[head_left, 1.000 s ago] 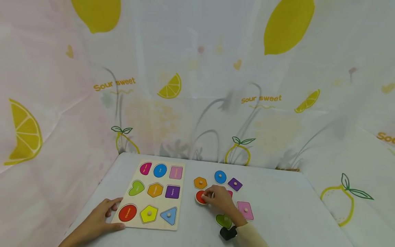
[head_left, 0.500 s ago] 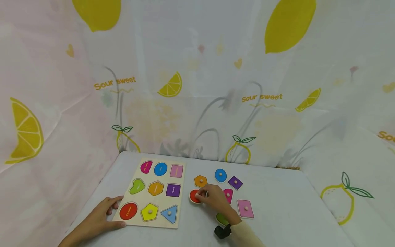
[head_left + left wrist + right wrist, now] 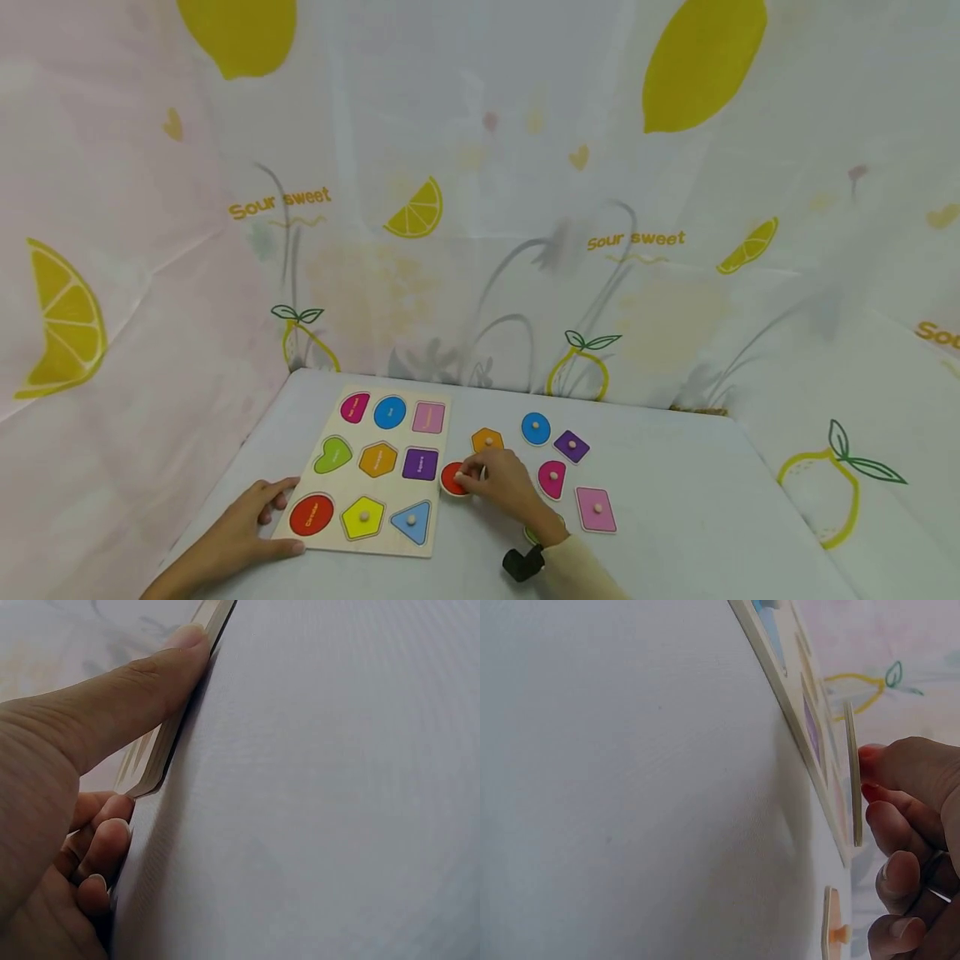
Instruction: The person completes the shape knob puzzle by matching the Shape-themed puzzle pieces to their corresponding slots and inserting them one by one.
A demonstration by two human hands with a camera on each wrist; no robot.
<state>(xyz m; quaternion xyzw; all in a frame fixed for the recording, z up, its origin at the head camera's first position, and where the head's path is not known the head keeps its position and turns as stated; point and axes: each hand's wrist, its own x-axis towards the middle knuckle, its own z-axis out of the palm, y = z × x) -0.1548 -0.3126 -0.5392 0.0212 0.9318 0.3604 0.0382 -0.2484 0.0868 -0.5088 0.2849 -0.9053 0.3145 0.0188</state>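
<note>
Pale creased sheet as backdrop, printed with yellow lemons, lemon slices and "Sour sweet" lettering. White-covered table before it. On the table's left part, a flat rectangular pale-wood puzzle board, nine coloured shapes in three rows; two knobbed pieces seated in the near row, a yellow pentagon and a light blue triangle.

Left hand holds the board's near left corner between thumb and forefinger; the other fingers curl in the left wrist view.

Right hand, cream sleeve behind it: thumb and fingertips pinch the small knob of a red round wooden piece, raised off the table just beside the board's right edge.

Loose to the right of the board: pink rectangle, blue round piece, magenta half-round, purple square, orange hexagon partly covered by the right hand. Green piece mostly hidden beneath the right wrist; cannot tell its outline.
</note>
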